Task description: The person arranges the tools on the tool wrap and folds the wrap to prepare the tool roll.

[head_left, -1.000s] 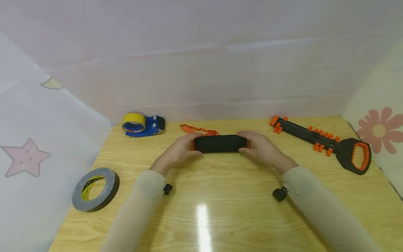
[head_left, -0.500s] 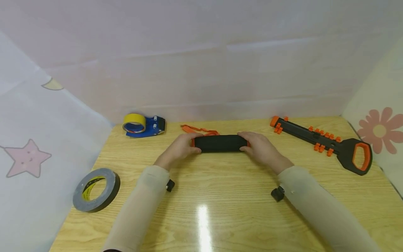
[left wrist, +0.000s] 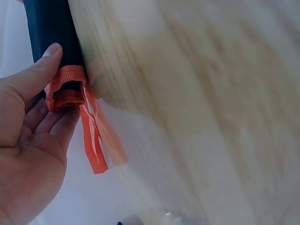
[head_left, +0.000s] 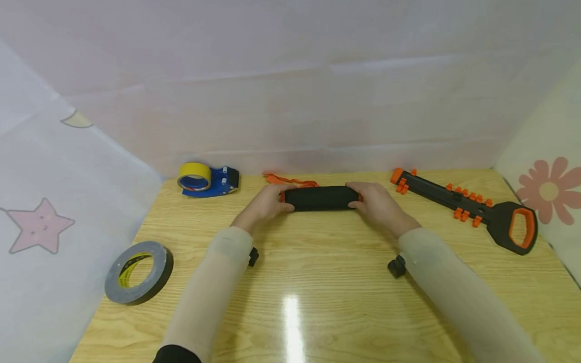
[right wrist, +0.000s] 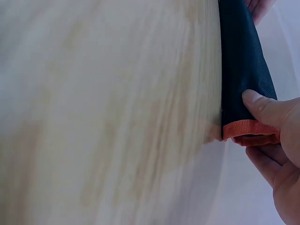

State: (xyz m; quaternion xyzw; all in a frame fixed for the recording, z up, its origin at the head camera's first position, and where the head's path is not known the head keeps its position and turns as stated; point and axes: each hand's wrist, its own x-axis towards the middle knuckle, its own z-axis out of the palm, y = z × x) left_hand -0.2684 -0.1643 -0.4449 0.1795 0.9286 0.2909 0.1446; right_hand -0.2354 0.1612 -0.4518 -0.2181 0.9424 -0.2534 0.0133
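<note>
A black cloth roll (head_left: 321, 198) with orange edging lies crosswise near the back of the table, held at both ends. My left hand (head_left: 267, 206) grips its left end, the thumb (left wrist: 52, 50) on the near side and the fingers curled behind. At the other end my right hand (head_left: 376, 205) pinches it the same way, thumb (right wrist: 255, 99) on the black cloth. In the left wrist view, orange ties (left wrist: 93, 140) trail from the roll's open orange-edged end. The head view shows these ties just behind the roll's left part.
On the wooden table (head_left: 272, 312), a blue tape dispenser (head_left: 218, 182) with yellow tape stands at the back left. A grey tape roll (head_left: 136, 275) lies at the left edge. To the right is a black and orange handled tool (head_left: 458, 201) with orange clips. Cloth walls surround the table.
Both hands have shifted the cloth roll slightly away from me and a little to the right, the ties moving with it. Both hands keep hold of its ends.
</note>
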